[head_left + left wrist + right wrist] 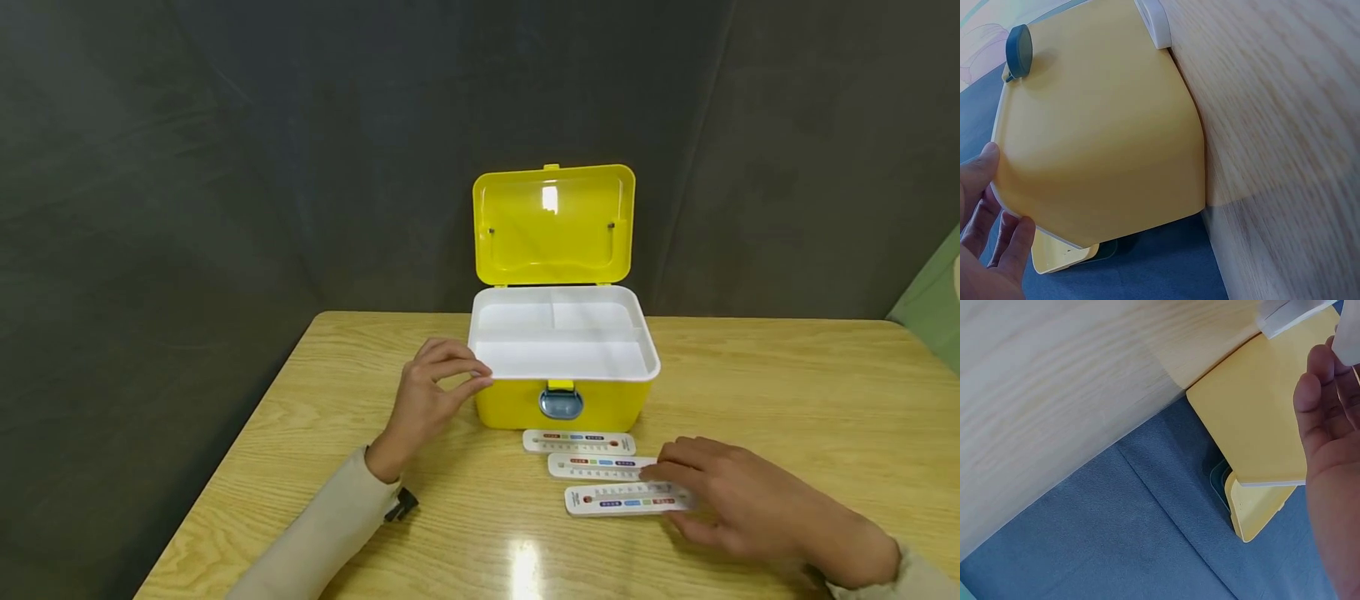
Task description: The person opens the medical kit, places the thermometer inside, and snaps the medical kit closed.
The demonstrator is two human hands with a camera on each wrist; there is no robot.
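Observation:
A yellow storage box (pixel 517 408) stands with its lid (pixel 551 225) raised, a white divided tray (pixel 562 358) at its top. My left hand (pixel 438 392) pinches the rim at the tray's front left corner, thumb in front and fingers along the side. Three white strip thermometers lie in front of the box: a far one (pixel 579 443), a middle one (pixel 596 467) and a near one (pixel 626 500). My right hand (pixel 735 500) grips the near thermometer's right end between thumb and fingers. That end is blurred and partly covered. In the right wrist view, a white thermometer (pixel 1349 337) shows at the fingertips.
The wooden table (pixel 360 367) holds everything, with a dark cloth backdrop (pixel 375 167) behind it. A grey-blue latch (pixel 561 405) hangs on the box front. Green fabric (pixel 937 292) shows at the far right.

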